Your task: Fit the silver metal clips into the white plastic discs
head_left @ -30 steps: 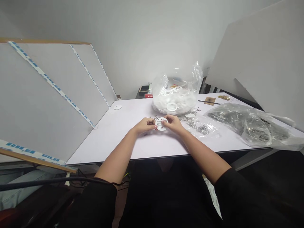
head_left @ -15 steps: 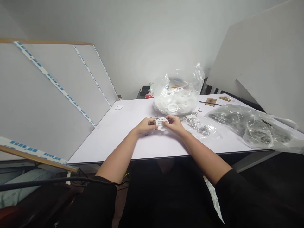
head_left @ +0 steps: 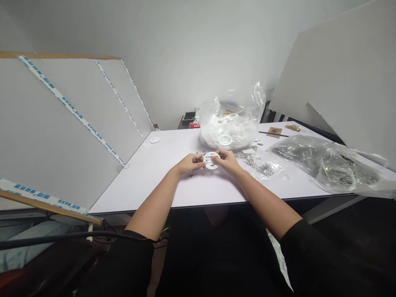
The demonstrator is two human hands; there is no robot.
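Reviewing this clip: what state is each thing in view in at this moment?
Left hand: gripping the disc's left side
Right hand: gripping the disc's right side
Slotted white plastic disc: held between both hands
Clear bag of white rings: upright, full
Clear bag of metal parts: lying on its side
Small white disc: lying flat on the table

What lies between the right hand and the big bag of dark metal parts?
In the head view, a thin clear bag with small metal parts.
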